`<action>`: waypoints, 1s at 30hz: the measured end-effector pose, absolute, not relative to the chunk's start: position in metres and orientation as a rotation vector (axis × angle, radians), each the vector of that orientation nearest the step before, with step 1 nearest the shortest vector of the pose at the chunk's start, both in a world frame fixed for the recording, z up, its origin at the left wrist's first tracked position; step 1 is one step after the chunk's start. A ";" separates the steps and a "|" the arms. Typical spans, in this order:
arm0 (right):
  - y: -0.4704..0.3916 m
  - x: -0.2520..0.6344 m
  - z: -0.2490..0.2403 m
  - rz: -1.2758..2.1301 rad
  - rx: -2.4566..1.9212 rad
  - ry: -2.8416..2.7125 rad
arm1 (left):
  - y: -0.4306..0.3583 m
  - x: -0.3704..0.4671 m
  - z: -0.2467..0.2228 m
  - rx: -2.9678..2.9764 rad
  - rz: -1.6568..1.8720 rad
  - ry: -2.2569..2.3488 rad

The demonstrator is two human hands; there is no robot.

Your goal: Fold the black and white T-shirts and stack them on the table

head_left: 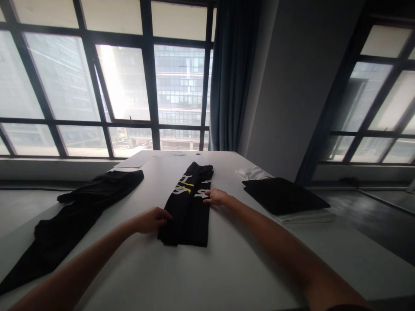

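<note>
A black garment (191, 216) with white and yellow lettering lies folded into a long narrow strip on the white table (155, 276). Whether it is a shirt or trousers I cannot tell. At its left edge, near the closer end, my left hand (154, 219) is closed with curled fingers pinching the cloth. My right hand (218, 197) holds the right edge farther up, its thumb and fingertips closed over the white print. The garment lies flat, and a lengthwise fold line runs down its middle.
Another black garment (94, 194) lies loosely along the table's left side. To the right, a folded black cloth (285, 194) rests on white cloth (304, 217), with more white fabric (253, 172) behind. Paper sheets (132, 162) lie at the far left, before the windows and a blue curtain (228, 86).
</note>
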State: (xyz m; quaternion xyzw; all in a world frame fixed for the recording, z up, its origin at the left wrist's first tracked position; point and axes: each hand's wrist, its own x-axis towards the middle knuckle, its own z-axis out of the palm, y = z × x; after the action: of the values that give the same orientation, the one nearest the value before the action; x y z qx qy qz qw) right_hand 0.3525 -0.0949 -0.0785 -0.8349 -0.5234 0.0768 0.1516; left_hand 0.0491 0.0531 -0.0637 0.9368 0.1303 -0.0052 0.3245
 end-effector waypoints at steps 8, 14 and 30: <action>-0.168 0.348 -0.061 -0.125 -2.593 -1.400 | -0.010 0.082 -0.041 2.663 -0.041 -0.005; -0.198 0.312 -0.053 0.135 -2.222 -1.782 | -0.033 0.080 -0.056 2.784 0.191 -0.246; -0.215 0.256 -0.017 0.431 -2.286 -2.055 | -0.050 0.080 -0.063 2.580 0.598 0.086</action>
State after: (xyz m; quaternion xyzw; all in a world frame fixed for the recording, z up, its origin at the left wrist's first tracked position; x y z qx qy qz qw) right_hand 0.2555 -0.2149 -0.0174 -0.7363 -0.6619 0.1389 0.0190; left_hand 0.0800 -0.0503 -0.0628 0.9444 0.0316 0.2188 0.2436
